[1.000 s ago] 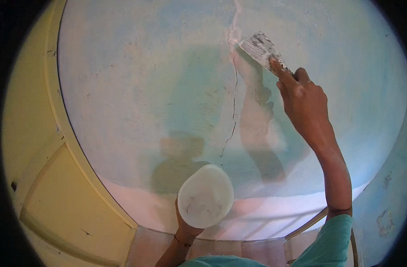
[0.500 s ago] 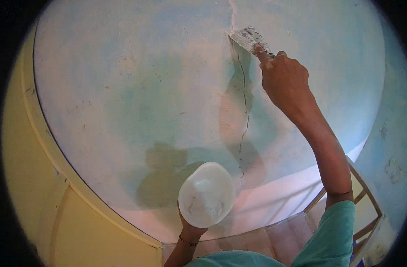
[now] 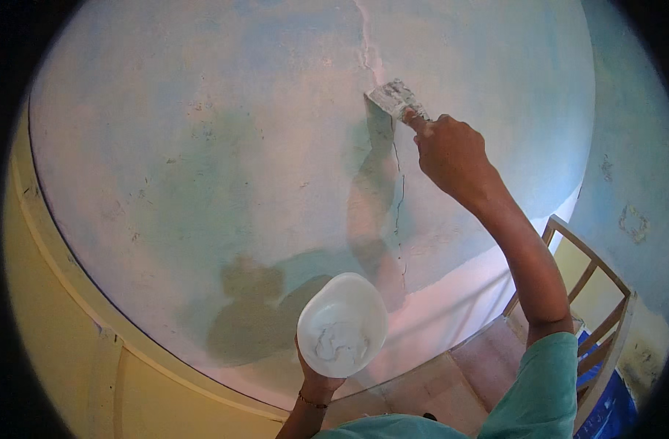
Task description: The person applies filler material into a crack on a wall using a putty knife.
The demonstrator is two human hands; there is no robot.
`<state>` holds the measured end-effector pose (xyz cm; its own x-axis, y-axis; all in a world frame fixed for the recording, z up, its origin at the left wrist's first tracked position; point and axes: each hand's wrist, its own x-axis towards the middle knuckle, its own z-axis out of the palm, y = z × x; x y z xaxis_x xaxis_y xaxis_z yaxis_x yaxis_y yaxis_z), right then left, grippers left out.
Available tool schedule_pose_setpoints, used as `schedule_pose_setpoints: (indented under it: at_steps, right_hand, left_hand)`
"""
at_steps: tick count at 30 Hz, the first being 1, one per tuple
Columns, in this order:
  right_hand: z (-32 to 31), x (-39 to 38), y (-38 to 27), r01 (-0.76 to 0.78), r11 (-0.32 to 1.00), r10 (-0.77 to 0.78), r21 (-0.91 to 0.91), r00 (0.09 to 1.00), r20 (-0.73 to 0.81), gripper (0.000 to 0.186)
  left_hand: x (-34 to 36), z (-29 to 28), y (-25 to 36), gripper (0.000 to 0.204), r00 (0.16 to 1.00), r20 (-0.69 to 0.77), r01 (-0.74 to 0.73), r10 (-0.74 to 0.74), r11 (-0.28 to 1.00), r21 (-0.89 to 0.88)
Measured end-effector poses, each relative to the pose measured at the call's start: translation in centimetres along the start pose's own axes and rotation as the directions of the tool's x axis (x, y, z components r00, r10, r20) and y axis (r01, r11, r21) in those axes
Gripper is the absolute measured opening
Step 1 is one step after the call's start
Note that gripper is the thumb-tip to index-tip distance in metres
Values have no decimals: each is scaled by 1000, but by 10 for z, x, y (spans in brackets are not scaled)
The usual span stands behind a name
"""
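With my right hand (image 3: 455,157) I grip a putty knife (image 3: 395,99), its blade smeared with whitish paste and its edge against the wall (image 3: 298,161). Above the blade, a pale line of filler (image 3: 366,51) covers the upper crack. Below it the dark thin crack (image 3: 399,201) runs down, bare. My left hand (image 3: 318,377) holds a white bowl (image 3: 343,325) from below and its left side, tilted so the white paste (image 3: 341,347) inside shows. Most of that hand's fingers are hidden behind the bowl.
A wooden railing or ladder-like frame (image 3: 594,314) stands at the lower right, beside a blue sheet-like thing (image 3: 612,410). Reddish floor tiles (image 3: 429,388) lie along the wall's foot. A yellow panelled surface (image 3: 56,351) borders the left. The right-hand wall (image 3: 630,146) has peeling patches.
The putty knife in my right hand has moved down along the crack, with more pale filler showing above it. The bowl has tipped so more paste shows. The view has shifted slightly.
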<state>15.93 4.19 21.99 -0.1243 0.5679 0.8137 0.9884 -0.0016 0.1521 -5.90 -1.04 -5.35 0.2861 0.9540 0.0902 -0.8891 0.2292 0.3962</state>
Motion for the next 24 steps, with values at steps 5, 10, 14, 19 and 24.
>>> schedule_pose_setpoints:
  at_steps: [5, 10, 14, 19, 24]
  right_hand:
    - [8, -12, 5, -2, 999, -1, 40, 997, 72, 32]
    - [-2, -12, 13, 39, 993, -48, 110, 995, 84, 31]
    - [-7, 6, 13, 27, 995, -26, 91, 1000, -16, 32]
    - [-2, 13, 7, -8, 999, 8, 39, 1000, 0, 33]
    - [8, -8, 8, 40, 999, -40, 3, 999, 17, 33]
  left_hand:
    - [-1, 0, -3, 59, 999, 11, 33, -34, 998, 59]
    - [-2, 2, -9, 57, 998, 63, 22, -20, 999, -37]
    - [6, -4, -18, 61, 1000, -10, -21, 21, 999, 25]
    - [5, 3, -20, 60, 999, 28, -17, 18, 999, -35]
    - [7, -2, -26, 60, 999, 7, -48, 48, 999, -7]
